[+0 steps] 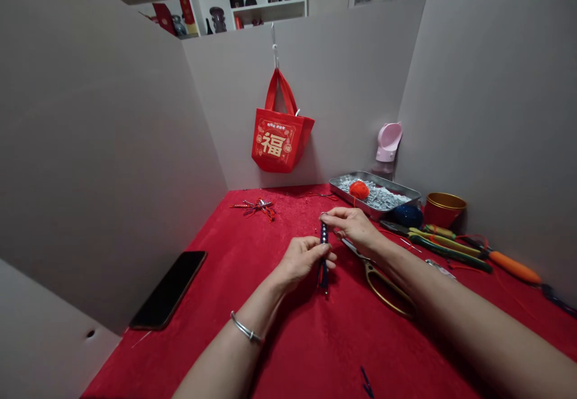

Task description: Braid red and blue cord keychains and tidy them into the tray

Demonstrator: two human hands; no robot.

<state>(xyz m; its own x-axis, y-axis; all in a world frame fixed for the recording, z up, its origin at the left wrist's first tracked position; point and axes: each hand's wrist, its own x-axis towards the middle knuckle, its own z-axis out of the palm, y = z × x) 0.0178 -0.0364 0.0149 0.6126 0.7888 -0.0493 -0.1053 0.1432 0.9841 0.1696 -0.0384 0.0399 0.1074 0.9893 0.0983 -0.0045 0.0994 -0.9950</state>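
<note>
Over the middle of the red cloth, a dark blue braided cord strap (324, 234) with a row of pale beads hangs upright between my two hands. The thumb and fingers of my left hand (307, 256) pinch its lower part, and loose dark and red cord ends dangle below. At the top, my right hand (350, 226) is closed on the strap's end, where a small ring seems to show. Gold-handled scissors (383, 285) lie under my right forearm, their blades partly hidden. A short piece of dark blue cord (367, 382) rests near the front edge.
A metal tray (336, 186) of small silvery pieces holds an orange yarn ball (359, 190). Beside it are a blue yarn ball (408, 214), a red-gold cup (444, 210) and several pliers (451, 249). A phone (169, 291) lies left, finished-looking cords (259, 207) behind. A red bag (279, 140) hangs on the panel.
</note>
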